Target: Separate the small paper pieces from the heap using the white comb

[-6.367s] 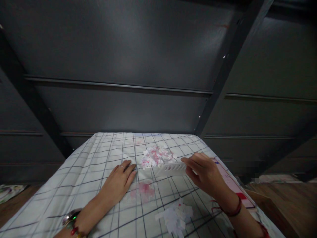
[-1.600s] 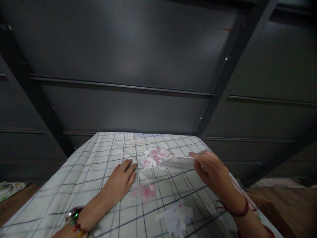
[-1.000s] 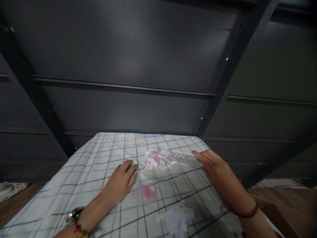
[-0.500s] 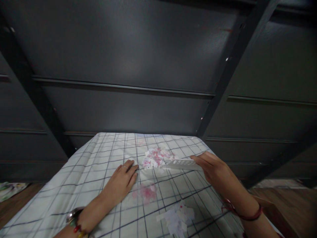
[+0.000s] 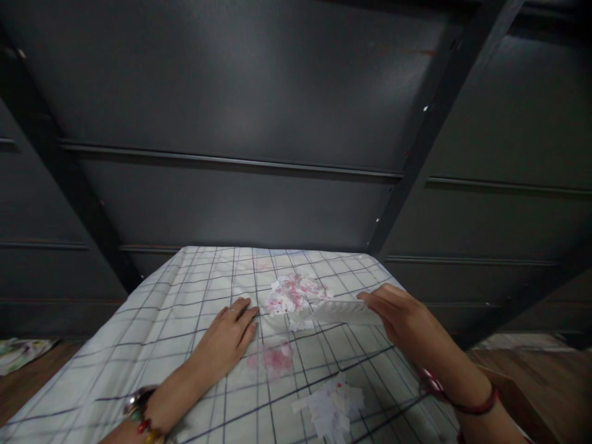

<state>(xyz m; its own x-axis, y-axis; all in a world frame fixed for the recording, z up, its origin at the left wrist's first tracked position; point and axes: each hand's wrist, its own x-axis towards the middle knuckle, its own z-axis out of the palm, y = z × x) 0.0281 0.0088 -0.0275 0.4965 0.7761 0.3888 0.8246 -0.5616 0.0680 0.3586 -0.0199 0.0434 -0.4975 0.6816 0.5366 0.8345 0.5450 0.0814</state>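
Observation:
My right hand (image 5: 395, 311) is closed on one end of a flat white tool with a ribbed face (image 5: 346, 311); its exact kind is not clear. The tool's far end touches the near right edge of a pile of white and pink paper scraps (image 5: 293, 293). A few pale scraps (image 5: 300, 323) lie just in front of that pile. My left hand (image 5: 231, 333) rests flat on the checked cloth (image 5: 185, 308), fingers spread, left of the pile and holding nothing. Nearer to me lies a second heap of whitish scraps (image 5: 330, 407).
A pink stain (image 5: 276, 359) marks the cloth between the two heaps. Dark metal panels (image 5: 240, 203) stand right behind the table's far edge. At the lower right is a brown box edge (image 5: 513, 401), and patterned fabric (image 5: 23, 354) lies at the far left.
My right hand has drawn the white tool slightly toward me, and its angle has changed. Some scraps now stick out from the pile's near side. My left hand has stayed in place.

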